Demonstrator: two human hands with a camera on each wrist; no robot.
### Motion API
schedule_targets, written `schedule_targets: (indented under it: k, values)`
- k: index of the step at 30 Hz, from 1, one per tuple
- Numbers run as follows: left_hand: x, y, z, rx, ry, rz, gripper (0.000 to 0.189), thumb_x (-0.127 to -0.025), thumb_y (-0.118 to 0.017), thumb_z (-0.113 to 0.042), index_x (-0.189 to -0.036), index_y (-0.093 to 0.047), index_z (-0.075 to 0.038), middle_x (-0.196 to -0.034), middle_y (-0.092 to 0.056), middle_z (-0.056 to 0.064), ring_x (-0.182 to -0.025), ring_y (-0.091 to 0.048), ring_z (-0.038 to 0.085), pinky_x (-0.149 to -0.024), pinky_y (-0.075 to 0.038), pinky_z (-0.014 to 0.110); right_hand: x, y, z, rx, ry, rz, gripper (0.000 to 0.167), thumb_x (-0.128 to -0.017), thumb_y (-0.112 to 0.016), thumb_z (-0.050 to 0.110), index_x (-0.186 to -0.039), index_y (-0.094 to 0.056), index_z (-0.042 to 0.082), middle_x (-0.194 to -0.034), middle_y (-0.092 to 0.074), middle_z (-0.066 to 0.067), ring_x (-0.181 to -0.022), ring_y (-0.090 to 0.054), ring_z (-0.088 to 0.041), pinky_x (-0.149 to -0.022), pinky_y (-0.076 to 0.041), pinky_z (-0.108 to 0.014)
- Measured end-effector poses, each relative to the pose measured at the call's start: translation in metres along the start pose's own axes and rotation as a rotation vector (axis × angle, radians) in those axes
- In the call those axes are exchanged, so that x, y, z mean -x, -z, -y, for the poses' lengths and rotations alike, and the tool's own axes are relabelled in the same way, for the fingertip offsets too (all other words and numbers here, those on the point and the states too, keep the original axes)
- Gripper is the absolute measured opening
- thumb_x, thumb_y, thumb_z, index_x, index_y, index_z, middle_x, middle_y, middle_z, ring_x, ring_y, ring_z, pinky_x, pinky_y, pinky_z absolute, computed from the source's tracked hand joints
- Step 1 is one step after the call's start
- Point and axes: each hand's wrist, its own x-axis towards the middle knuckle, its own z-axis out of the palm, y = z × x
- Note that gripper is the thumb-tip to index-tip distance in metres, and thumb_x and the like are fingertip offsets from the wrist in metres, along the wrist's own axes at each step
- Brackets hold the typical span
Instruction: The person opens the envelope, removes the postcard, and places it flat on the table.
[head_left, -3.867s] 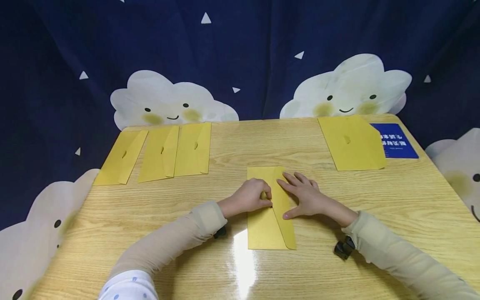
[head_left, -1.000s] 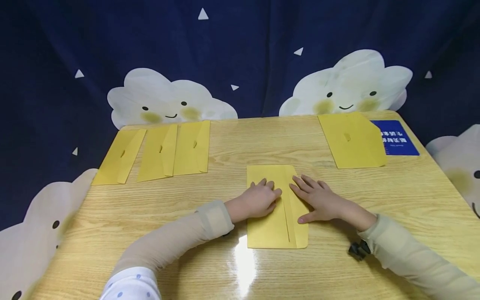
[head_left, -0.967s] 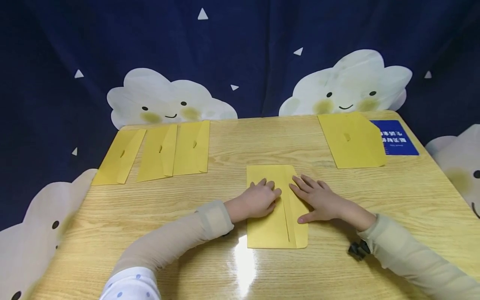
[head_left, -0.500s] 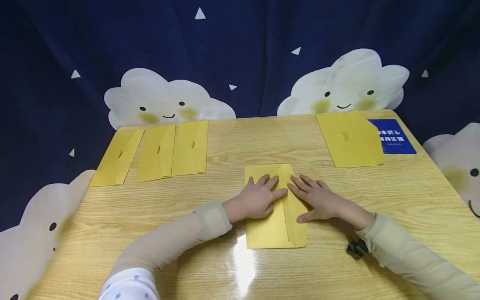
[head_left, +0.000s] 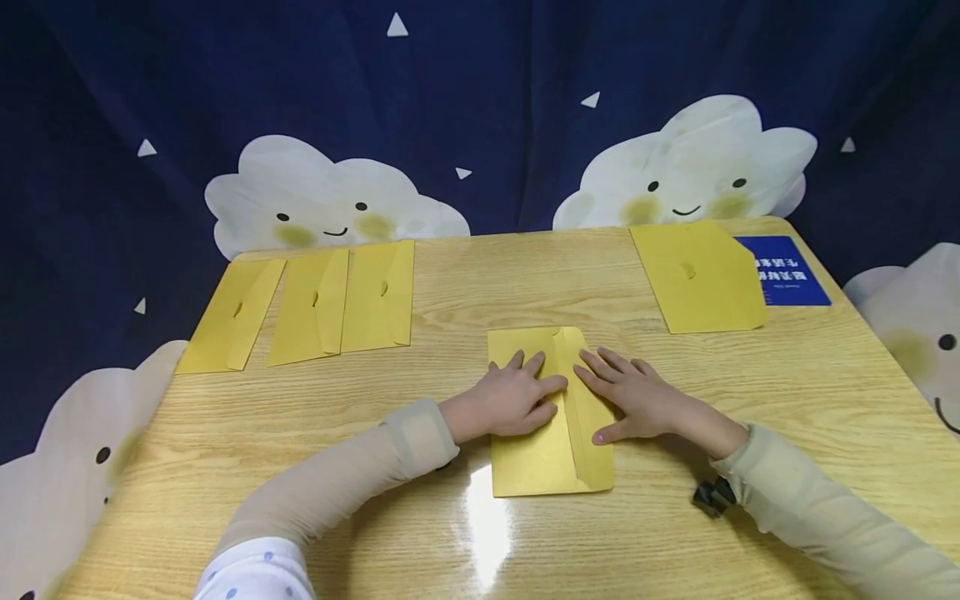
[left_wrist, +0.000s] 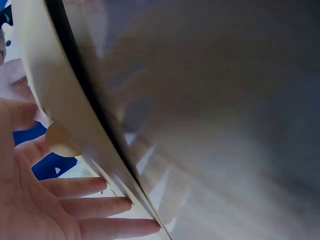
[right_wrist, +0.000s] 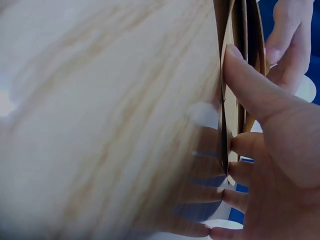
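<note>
A yellow paper envelope (head_left: 528, 467) lies on the wooden table in front of me, its flap (head_left: 595, 467) spread out to the right. My left hand (head_left: 512, 400) rests on the body of the envelope with spread fingers, the fingertips near the flap's fold line. On the flap lies my right hand (head_left: 637, 402), fingers spread and thumb by the right edge. The left wrist view shows a rounded tab (left_wrist: 62, 141) beside the straight fingers of my left hand (left_wrist: 45, 205). Seen edge-on in the right wrist view, the envelope (right_wrist: 231, 110) stands partly gaping beside my right thumb.
Three yellow envelopes, (head_left: 225, 333) the leftmost, lie folded in a row at the back left. At the back right, another yellow envelope (head_left: 705, 292) partly covers a blue printed card (head_left: 791, 279). A dark blue curtain (head_left: 510, 100) with cloud pictures hangs behind the table.
The middle envelope's flap, earlier folded over the body, has swung out to the right. My left hand went from curled fingers at the slot to spread fingers; my right hand shifted slightly right.
</note>
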Motion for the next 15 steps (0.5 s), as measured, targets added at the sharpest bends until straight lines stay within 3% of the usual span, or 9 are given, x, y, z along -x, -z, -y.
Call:
schedule_targets:
  k: [5,11,15]
  values:
    - [-0.0003,-0.0008,0.0004,0.102,0.016,-0.021,0.064,-0.086,-0.038,-0.063,-0.137,-0.037,-0.025,-0.143,-0.029,0.020,-0.125,-0.029,0.049,-0.083,-0.036,0.065,0.0005,0.0000,-0.0002,0.002,0.004,-0.006,0.094,-0.074,-0.062,0.058,-0.142,-0.028,0.002,-0.148,-0.017,-0.020,-0.133,-0.011,-0.041,-0.094,-0.017,-0.067]
    - [-0.0011,-0.0032,-0.0019,0.204,0.049,-0.102,0.062,-0.081,-0.042,-0.068,-0.124,-0.042,-0.024,-0.136,-0.037,0.015,-0.122,-0.036,0.044,-0.081,-0.036,0.067,0.0007,-0.0007,-0.0014,0.011,0.002,-0.011,0.094,-0.074,-0.062,0.059,-0.142,-0.028,0.002,-0.148,-0.018,-0.019,-0.133,-0.011,-0.041,-0.094,-0.018,-0.066]
    - [-0.0015,-0.0038,-0.0051,0.207,0.063,-0.162,0.054,-0.081,-0.045,-0.066,-0.113,-0.044,-0.023,-0.120,-0.045,0.008,-0.106,-0.047,0.031,-0.076,-0.039,0.064,0.0003,-0.0007,-0.0013,0.014,0.006,-0.014,0.094,-0.074,-0.062,0.058,-0.141,-0.029,0.002,-0.147,-0.018,-0.019,-0.133,-0.012,-0.041,-0.094,-0.019,-0.066]
